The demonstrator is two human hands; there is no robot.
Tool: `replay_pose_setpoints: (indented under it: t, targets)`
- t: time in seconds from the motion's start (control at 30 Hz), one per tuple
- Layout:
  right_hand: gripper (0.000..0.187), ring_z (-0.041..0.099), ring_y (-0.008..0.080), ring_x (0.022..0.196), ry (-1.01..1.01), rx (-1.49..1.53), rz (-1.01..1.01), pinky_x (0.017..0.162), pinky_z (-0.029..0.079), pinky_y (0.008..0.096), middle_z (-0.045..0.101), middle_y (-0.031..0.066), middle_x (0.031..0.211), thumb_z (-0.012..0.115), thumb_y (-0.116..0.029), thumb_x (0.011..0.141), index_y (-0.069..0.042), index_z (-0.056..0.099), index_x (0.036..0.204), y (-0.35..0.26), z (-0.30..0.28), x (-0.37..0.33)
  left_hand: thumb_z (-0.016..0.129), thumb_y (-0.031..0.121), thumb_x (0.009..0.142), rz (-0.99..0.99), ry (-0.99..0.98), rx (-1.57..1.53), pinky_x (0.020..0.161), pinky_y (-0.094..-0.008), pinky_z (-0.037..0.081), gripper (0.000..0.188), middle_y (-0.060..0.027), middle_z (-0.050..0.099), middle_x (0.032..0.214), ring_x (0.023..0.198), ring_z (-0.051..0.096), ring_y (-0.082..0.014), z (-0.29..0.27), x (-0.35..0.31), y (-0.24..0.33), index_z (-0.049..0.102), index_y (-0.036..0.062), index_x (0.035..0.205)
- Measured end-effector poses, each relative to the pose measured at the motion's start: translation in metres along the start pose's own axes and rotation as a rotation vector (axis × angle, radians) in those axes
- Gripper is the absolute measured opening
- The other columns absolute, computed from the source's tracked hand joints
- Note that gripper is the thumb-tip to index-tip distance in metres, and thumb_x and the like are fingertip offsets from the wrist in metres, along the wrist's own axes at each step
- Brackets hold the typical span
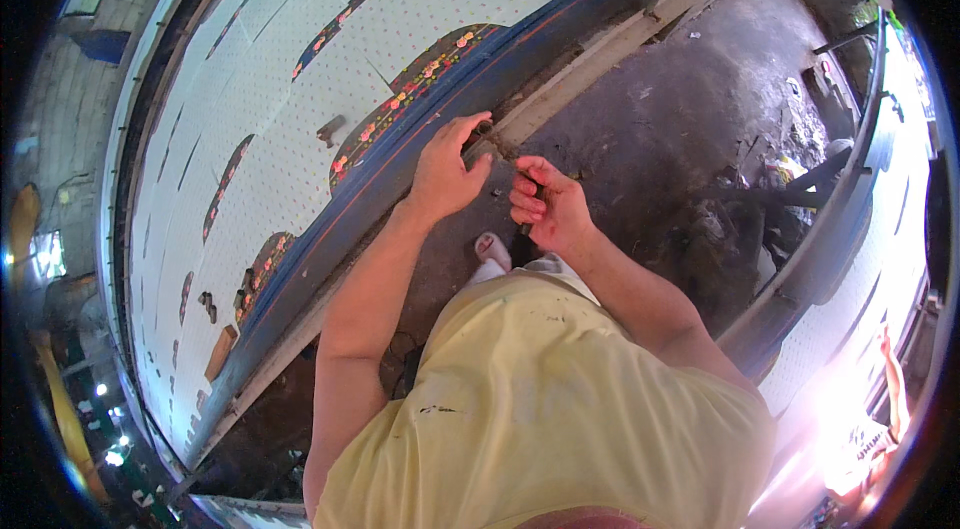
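Observation:
My left hand [447, 169] reaches to the blue edge of the long printing table [420, 119] and touches a small dark fitting on its wooden side rail [580, 69], fingers curled over it. My right hand [548, 207], stained red, is closed on a small dark object right beside it; what the object is cannot be made out. White dotted fabric with floral borders [300, 89] is stretched over the table top.
A dark, stained floor [680, 109] runs between this table and a second fabric-covered table [880, 179] at the right. My sandalled foot [492, 251] stands below the hands. Small brown blocks [220, 349] lie on the fabric at lower left.

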State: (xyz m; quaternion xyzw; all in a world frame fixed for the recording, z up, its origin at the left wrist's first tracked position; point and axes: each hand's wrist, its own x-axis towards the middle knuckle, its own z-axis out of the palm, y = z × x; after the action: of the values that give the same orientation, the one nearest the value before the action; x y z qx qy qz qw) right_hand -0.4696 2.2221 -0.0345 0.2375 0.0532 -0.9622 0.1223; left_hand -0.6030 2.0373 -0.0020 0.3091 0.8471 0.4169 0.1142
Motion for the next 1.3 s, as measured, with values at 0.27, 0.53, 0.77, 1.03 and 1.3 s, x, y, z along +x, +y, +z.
replay_pose_setpoints:
  t: [0.27,0.53,0.77,1.03,1.3]
  targets:
    - [0.013,0.062,0.0156,0.073,-0.289,-1.599,-0.964,0.059,0.052,0.0367,0.058,0.0065,0.077,0.070,-0.006,0.101,-0.010,0.076,0.111,-0.001,-0.037,0.032,0.076,0.011,0.102,0.143,0.103,0.039,0.099,-0.0492,0.059,0.039,-0.0198,0.077,0.128,0.118,0.074,-0.0427,0.007,0.004,-0.009,0.071,0.0055,0.139]
    - [0.021,0.082,0.0330,0.096,-0.174,-3.181,-0.201,0.080,0.068,0.0478,0.078,0.0176,0.104,0.074,-0.022,0.099,-0.013,0.079,0.118,-0.033,0.028,0.008,0.081,0.012,0.101,0.135,0.089,-0.047,0.092,-0.0403,0.060,0.035,-0.0174,0.079,0.121,0.106,0.077,-0.0335,0.003,0.008,-0.013,0.075,0.0069,0.135]
    - [0.030,0.081,0.0393,0.101,-0.026,-2.932,-0.071,0.082,0.065,0.0528,0.076,0.0185,0.113,0.069,-0.030,0.107,-0.019,0.077,0.133,-0.040,0.055,-0.027,0.086,0.008,0.097,0.229,0.048,-0.284,0.085,-0.0402,0.061,0.031,-0.0155,0.078,0.119,0.103,0.076,-0.0285,-0.021,0.009,0.003,0.078,0.0047,0.126]
    - [0.031,0.078,0.0419,0.102,0.298,-2.627,-0.295,0.085,0.063,0.0534,0.078,0.0177,0.114,0.071,-0.029,0.107,-0.020,0.079,0.136,-0.052,-0.003,-0.073,0.086,0.005,0.093,0.179,0.276,-0.016,0.083,-0.0394,0.062,0.038,-0.0162,0.075,0.124,0.107,0.075,-0.0295,-0.047,0.055,-0.032,0.076,0.0058,0.129]
    - [0.018,0.078,0.0324,0.091,0.386,-2.032,-0.895,0.078,0.060,0.0441,0.080,0.0116,0.104,0.072,-0.015,0.107,-0.010,0.083,0.121,-0.117,-0.039,-0.055,0.085,0.010,0.093,0.184,0.387,0.281,0.098,-0.0508,0.057,0.032,-0.0159,0.079,0.114,0.110,0.071,-0.0406,-0.026,0.134,-0.045,0.079,0.0075,0.124]
